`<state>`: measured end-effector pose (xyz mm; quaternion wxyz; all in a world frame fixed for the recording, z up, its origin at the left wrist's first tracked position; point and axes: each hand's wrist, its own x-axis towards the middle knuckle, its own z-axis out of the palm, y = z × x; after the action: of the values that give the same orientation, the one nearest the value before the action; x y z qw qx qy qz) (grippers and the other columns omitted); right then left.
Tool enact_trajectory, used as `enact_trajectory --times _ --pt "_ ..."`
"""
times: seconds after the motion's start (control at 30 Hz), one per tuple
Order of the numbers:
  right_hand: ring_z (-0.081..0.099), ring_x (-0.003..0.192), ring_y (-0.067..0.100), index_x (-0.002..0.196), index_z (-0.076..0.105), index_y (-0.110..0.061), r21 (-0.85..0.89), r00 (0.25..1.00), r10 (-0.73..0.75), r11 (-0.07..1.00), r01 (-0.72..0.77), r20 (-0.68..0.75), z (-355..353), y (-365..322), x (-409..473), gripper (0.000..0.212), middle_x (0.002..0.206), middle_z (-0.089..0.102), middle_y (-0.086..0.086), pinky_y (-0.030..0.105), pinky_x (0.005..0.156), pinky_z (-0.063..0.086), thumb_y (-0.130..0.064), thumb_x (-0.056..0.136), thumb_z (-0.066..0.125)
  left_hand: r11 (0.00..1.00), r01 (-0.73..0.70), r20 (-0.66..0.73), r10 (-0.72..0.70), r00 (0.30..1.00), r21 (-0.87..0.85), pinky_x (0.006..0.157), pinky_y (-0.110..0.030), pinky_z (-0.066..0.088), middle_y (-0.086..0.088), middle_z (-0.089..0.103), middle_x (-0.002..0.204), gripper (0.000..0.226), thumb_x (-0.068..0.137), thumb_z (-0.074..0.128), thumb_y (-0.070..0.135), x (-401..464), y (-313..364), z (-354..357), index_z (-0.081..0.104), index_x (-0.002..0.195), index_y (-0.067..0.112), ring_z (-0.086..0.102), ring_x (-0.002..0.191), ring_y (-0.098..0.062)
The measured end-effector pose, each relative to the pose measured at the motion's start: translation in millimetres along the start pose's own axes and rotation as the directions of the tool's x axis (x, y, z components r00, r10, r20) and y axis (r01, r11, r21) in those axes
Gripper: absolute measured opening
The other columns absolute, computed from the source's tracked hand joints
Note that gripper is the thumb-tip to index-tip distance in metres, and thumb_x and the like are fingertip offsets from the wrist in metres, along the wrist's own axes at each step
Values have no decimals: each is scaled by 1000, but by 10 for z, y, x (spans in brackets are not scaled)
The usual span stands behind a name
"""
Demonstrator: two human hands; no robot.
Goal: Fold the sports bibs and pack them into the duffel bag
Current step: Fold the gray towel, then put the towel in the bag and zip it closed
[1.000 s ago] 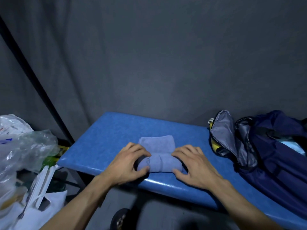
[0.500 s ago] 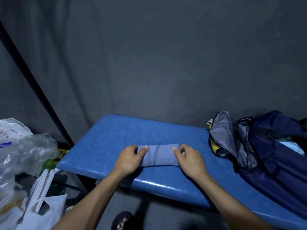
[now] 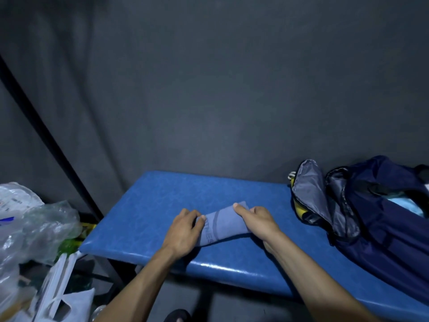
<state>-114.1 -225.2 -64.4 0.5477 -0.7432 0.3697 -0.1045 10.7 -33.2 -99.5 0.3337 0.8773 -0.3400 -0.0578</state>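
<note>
Folded blue bib (image 3: 222, 225) lies mid-bench (image 3: 148, 201), left of the open navy bag (image 3: 380, 219), left hand (image 3: 183, 231) curled round its left end, right hand (image 3: 256, 220) gripping its right end, thumb on top.

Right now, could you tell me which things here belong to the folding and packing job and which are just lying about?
For the job:
folded bib, gripped by left hand and right hand
open duffel bag
blue bench

Lying about:
plastic bags
white carrier bag
</note>
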Motion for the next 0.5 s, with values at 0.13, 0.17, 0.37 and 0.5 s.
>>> enact_trajectory --times 0.13,0.17,0.37,0.5 --pt "44 66 15 68 41 -20 300 994 -91 948 103 -54 -81 -3 -216 45 64 46 -4 30 62 32 -34 82 81 999 -46 162 44 986 9 96 -41 42 2 61 94 29 81 27 53 -127 181 -79 51 75 36 53 96 -19" --pt "42 64 13 70 43 -19 315 989 -135 937 150 -67 -131 -21 -297 42 61 44 -6 29 61 32 -29 81 82 999 -39 208 41 977 -10 100 -38 40 3 61 100 27 79 28 48 -162 282 -104 54 79 37 52 102 -18" --pt "57 76 7 99 61 -13 229 903 -427 884 407 43 -740 -238 -887 34 81 62 0 21 72 44 -26 75 81 801 54 434 265 861 -596 111 -34 42 5 65 136 52 89 43 34 -373 1104 -143 61 136 18 57 128 -10" --pt "59 83 3 108 67 -12 109 876 -480 870 481 -37 -1266 -286 -1311 21 93 67 2 13 78 46 -11 89 75 774 -86 412 424 807 -628 97 -45 51 -8 70 120 60 86 64 63 -530 1596 -25 66 120 14 64 104 -13"
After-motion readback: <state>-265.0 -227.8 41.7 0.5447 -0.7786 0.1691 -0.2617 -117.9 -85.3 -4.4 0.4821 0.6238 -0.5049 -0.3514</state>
